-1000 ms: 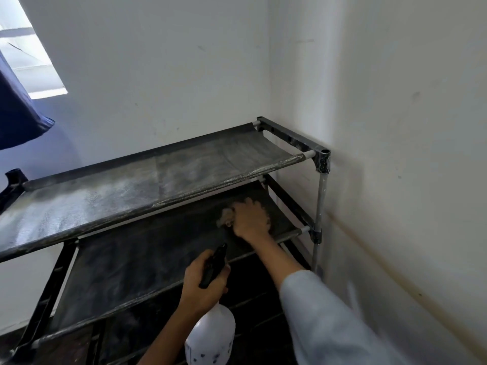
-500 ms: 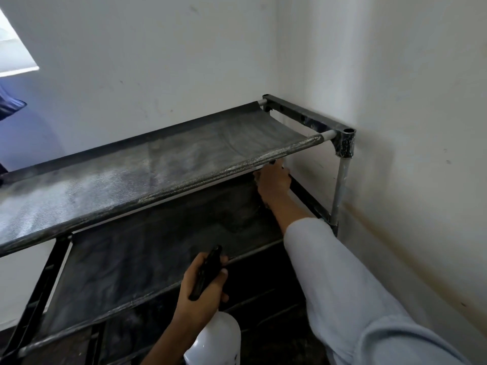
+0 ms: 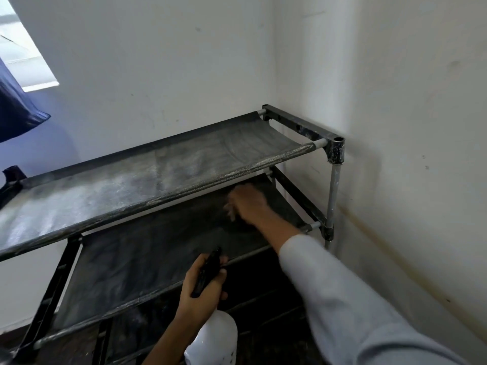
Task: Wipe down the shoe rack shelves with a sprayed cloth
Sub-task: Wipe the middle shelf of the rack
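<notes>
A black shoe rack point(image 3: 334, 151) stands in the room's corner, its dusty top shelf point(image 3: 131, 185) of dark fabric above a second shelf point(image 3: 147, 259). My right hand point(image 3: 247, 204) lies on the right part of the second shelf, blurred by motion, pressing a pale cloth point(image 3: 229, 210) that peeks out at its left side. My left hand point(image 3: 203, 293) grips the black trigger head of a white spray bottle point(image 3: 213, 341), held in front of the rack's lower front rail.
White walls close in behind and to the right of the rack. A dark blue fabric point(image 3: 15, 109) hangs at the far left under a bright window point(image 3: 26, 59). Lower shelves and dark floor lie beneath.
My right hand slid from the shelf's back right corner forward and leftward across the second shelf. The left hand with the bottle stayed about where it was.
</notes>
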Motion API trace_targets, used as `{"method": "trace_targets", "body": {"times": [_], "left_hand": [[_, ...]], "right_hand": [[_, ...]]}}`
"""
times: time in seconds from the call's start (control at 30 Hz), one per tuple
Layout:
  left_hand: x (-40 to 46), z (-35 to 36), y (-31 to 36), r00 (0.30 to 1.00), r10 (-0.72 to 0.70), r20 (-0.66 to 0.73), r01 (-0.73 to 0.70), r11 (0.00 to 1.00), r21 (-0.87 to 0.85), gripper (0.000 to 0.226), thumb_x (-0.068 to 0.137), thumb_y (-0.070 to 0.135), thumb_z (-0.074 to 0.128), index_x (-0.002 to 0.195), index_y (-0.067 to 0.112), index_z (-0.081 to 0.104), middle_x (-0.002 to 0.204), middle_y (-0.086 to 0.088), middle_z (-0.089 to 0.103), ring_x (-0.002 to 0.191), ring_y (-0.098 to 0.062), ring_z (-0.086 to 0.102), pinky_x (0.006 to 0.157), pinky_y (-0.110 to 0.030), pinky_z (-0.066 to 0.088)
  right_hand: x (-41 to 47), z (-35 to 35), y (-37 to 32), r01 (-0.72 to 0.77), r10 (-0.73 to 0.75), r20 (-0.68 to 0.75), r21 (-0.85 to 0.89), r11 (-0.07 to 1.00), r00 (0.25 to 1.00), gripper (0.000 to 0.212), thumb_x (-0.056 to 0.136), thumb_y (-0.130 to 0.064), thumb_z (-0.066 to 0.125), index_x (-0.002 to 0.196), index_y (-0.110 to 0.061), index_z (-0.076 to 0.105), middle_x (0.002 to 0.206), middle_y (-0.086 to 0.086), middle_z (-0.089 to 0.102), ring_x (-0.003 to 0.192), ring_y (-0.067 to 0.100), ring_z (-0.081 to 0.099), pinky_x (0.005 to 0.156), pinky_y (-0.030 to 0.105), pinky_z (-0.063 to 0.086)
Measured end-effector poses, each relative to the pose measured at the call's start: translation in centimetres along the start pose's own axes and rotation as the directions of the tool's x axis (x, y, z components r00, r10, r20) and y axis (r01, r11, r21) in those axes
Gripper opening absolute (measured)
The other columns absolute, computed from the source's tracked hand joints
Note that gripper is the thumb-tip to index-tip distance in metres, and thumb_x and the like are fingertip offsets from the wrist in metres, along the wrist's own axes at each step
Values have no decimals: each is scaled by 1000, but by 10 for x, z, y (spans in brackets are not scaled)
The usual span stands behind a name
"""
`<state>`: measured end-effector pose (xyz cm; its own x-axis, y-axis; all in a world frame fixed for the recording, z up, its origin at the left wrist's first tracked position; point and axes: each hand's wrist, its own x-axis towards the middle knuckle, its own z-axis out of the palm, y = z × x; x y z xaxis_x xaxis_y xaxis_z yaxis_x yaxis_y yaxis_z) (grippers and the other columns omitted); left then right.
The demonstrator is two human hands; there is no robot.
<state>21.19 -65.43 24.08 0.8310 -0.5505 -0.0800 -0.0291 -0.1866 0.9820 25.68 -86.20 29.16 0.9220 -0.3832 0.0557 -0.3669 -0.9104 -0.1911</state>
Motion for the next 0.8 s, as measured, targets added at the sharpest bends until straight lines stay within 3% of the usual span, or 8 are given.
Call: {"method": "trace_targets", "body": {"times": [0.13, 0.27, 0.37, 0.47, 0.53, 0.6, 0.67, 0.8], "left_hand": [[0, -2, -1, 1000, -31, -1, 31, 999, -22, 20, 93, -2, 56, 97, 15, 66, 102, 1, 69, 57, -9, 60, 53, -21, 50], [1, -2, -1, 999, -50, -11, 50, 998, -49, 21, 92, -3, 56, 94, 17, 65, 103, 2, 69, 57, -11, 61, 53, -21, 51], [-1, -2, 0, 999, -46, 5, 46, 998, -52, 20, 92, -3, 57, 93, 15, 64, 102, -1, 69, 55, -12, 60, 51, -22, 50], [-3, -1, 1, 999, -46, 16, 47, 997, -57, 17, 92, -4, 56, 95, 12, 62, 105, 2, 68, 57, -14, 60, 52, -22, 51], [-4, -2, 1, 999, -40, 19, 41, 998, -57, 17, 92, -3, 56, 96, 12, 62, 104, 0, 68, 62, -15, 60, 53, -23, 51], [-5, -2, 2, 999, -35, 13, 36, 998, -58, 17, 92, -4, 56, 96, 12, 62, 103, -2, 67, 65, -17, 60, 53, -23, 51], [-5, -2, 2, 999, -35, 6, 36, 998, -59, 18, 92, -4, 56, 96, 11, 63, 102, -3, 67, 67, -18, 60, 53, -24, 52], [-3, -3, 2, 999, -35, -3, 35, 998, -51, 19, 92, -4, 57, 96, 13, 64, 101, -3, 67, 65, -19, 60, 53, -24, 52]], "right_hand": [[-11, -22, 56, -131, 131, 47, -16, 991, 990, 24, 89, -14, 58, 112, -10, 64, 116, 11, 64, 107, 27, 60, 93, 38, 50], [-44, -25, 73, -6, 5, 196, 6, 1000, 981, 50, 72, 7, 63, 112, -23, 65, 125, 4, 58, 111, 23, 58, 92, 28, 47], [-68, -35, 81, 73, -107, 350, 108, 991, 931, 54, 71, 14, 52, 100, -26, 73, 110, -8, 63, 100, 13, 59, 81, 19, 46], [-66, -54, 79, 129, -207, 462, 195, 972, 862, 50, 79, 12, 47, 96, -27, 73, 98, -12, 63, 96, 12, 61, 87, 27, 50], [-46, -61, 76, 103, -178, 373, 212, 972, 910, 42, 84, 7, 47, 101, -25, 68, 104, -6, 62, 103, 22, 60, 90, 36, 50], [-21, -64, 68, -2, -28, 111, 259, 966, 993, 26, 93, -5, 44, 109, -17, 61, 111, 5, 59, 112, 30, 55, 88, 32, 42], [-1, -55, 61, -69, 90, -80, 228, 971, 993, 30, 96, -15, 47, 125, -9, 54, 128, 14, 54, 120, 32, 49, 93, 33, 39], [4, -14, 45, -57, 57, -6, 17, 998, 998, 28, 91, -10, 52, 117, -12, 63, 123, 8, 60, 110, 28, 57, 96, 37, 46]]}}
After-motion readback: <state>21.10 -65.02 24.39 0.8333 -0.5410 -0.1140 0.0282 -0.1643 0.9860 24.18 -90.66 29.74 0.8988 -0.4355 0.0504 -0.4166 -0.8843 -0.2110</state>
